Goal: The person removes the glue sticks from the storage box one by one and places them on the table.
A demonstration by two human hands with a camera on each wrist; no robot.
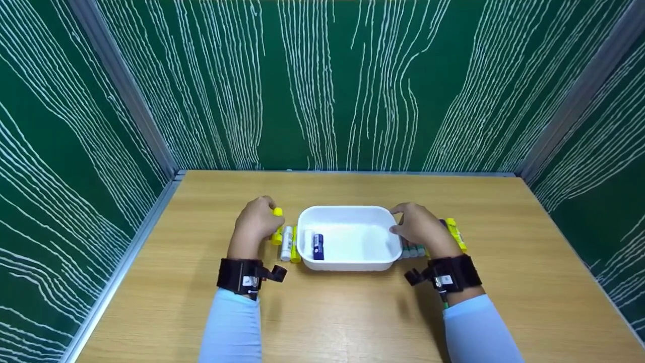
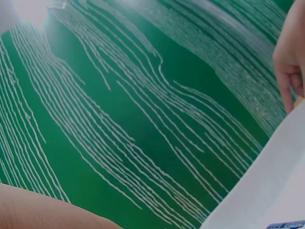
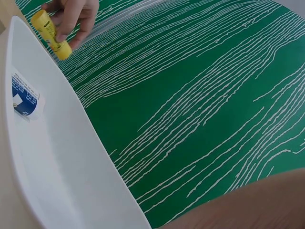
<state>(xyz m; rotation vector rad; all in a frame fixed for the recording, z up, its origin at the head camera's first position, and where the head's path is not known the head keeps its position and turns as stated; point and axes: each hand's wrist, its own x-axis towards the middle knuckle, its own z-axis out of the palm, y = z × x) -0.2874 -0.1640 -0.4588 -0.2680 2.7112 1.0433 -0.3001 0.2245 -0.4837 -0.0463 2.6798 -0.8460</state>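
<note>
My left hand [image 1: 258, 218] pinches a yellow glue stick [image 1: 276, 234] left of a white plastic tub [image 1: 347, 265]. In the right wrist view the same yellow glue stick [image 3: 51, 36] hangs tilted beyond the tub's rim, between thumb and fingers. Inside the tub, near its left end, lies a dark blue glue stick [image 1: 318, 248] with a white label. At the tub's right end, my right hand [image 1: 421, 228] holds the rim, thumb over the edge. The left wrist view shows part of this right hand [image 2: 291, 62] behind the tub wall.
Left of the tub lie a white glue stick [image 1: 286, 244] and a yellow one [image 1: 296, 249]. To its right are several grey-ended sticks [image 1: 413, 250] and a yellow one [image 1: 456, 234], partly hidden by my right hand. Green walls [image 1: 342, 91] with white lines enclose the wooden table [image 1: 347, 317].
</note>
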